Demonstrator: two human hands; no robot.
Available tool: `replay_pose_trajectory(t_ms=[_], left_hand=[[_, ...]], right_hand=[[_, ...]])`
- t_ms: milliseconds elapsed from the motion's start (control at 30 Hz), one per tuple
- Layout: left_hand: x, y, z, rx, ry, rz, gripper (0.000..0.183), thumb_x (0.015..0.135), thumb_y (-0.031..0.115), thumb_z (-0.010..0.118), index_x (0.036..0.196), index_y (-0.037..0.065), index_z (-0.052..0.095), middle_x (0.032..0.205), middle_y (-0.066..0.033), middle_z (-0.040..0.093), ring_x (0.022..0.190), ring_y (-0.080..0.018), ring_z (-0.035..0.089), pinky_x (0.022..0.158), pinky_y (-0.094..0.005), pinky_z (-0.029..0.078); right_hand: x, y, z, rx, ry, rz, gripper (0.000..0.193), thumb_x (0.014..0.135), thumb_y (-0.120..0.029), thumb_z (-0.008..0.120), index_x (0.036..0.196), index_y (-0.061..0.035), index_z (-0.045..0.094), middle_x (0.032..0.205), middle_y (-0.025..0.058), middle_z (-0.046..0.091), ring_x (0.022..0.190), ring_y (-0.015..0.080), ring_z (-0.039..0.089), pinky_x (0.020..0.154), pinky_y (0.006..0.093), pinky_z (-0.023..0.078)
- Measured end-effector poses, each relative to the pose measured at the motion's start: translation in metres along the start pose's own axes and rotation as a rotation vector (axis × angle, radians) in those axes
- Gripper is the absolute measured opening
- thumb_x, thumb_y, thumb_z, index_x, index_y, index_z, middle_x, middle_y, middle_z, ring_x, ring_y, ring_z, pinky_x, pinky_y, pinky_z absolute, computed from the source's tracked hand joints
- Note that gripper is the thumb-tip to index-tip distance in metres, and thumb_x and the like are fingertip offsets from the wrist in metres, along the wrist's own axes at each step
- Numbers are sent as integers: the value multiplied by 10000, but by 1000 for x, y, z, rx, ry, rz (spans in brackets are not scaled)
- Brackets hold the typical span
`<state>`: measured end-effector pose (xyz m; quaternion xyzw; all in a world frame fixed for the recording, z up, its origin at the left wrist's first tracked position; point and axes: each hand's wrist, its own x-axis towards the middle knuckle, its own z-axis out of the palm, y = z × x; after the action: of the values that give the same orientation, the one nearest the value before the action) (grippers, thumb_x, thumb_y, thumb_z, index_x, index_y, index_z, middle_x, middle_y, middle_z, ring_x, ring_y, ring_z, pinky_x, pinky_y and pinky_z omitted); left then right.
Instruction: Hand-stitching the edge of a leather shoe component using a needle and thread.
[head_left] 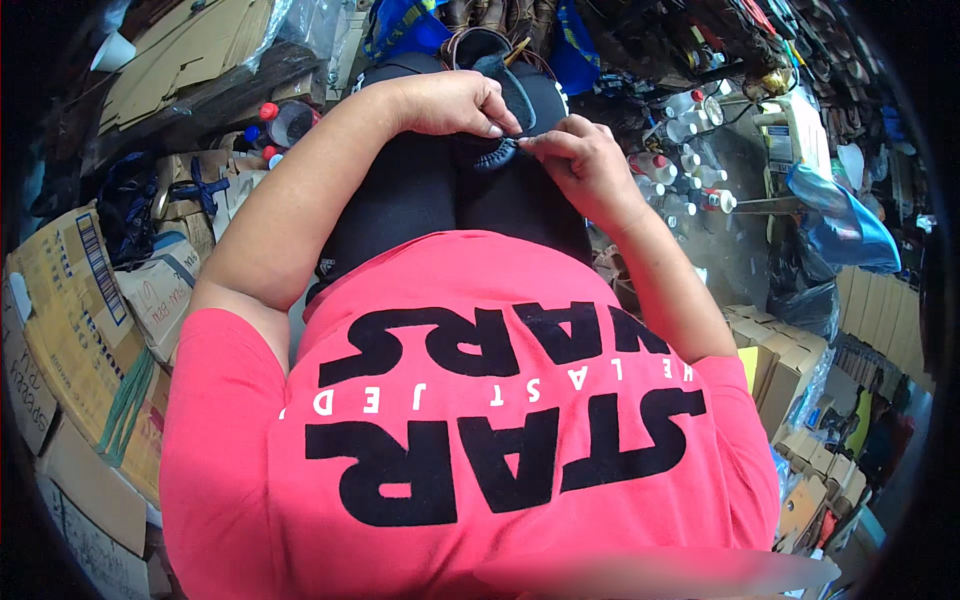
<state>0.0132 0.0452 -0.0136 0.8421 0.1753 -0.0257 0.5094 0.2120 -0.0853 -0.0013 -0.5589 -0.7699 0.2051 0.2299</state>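
A dark shoe [517,98] with a grey-blue lining rests on my lap between my thighs. Its ridged, stitched-looking toe [494,157] points toward me. My left hand [455,104] reaches over the shoe from the left, its thumb and fingers closed in a pinch at the shoe's edge. From the other side, my right hand [582,155] pinches close to the left fingertips, just above the toe. Whatever lies between the fingers of either hand is too small to make out.
Several brown shoes [490,15] stand beyond my knees, beside blue plastic bags [408,28]. Plastic bottles [680,170] crowd the floor at right, near a blue bag [845,215]. Cardboard boxes [85,320] are stacked at left, with more boxes [775,365] at right.
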Motion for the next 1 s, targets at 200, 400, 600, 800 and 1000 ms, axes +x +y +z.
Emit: replay_pose_trajectory(t_ms=[200,400,600,800,1000], left_hand=[[0,-5,2,-8,-31,72,280,783,65,667,1061,90,691,806,-69,549,842,-191,556,789,-297,446],[2,-4,10,-57,207,-9,194,674,13,745,851,36,669,799,-49,592,796,-158,611,730,-283,494],[2,-3,18,127,355,65,188,657,45,759,816,41,658,808,-74,592,777,-213,612,718,-318,490],[-16,11,44,346,699,59,208,700,79,725,877,48,622,861,-104,601,817,-297,612,721,-377,493],[-68,29,53,307,471,-164,168,836,154,611,949,35,642,817,-152,660,828,-322,644,738,-386,496]], right_hand=[[20,-14,-13,-343,-243,-144,206,772,-77,593,907,-163,722,826,98,601,846,271,613,762,395,449],[33,-9,-5,-195,-298,-100,173,736,-26,626,876,-88,707,814,121,607,789,308,618,699,377,501],[34,-8,-2,-134,-318,-22,142,752,-75,666,888,-85,706,833,124,638,790,302,636,710,360,506],[27,-7,3,-15,-230,64,143,785,-149,694,901,-66,703,806,99,639,755,233,624,695,317,495],[-10,29,-27,926,-248,470,216,897,-267,612,999,-88,673,802,-7,614,715,119,552,720,269,454]])
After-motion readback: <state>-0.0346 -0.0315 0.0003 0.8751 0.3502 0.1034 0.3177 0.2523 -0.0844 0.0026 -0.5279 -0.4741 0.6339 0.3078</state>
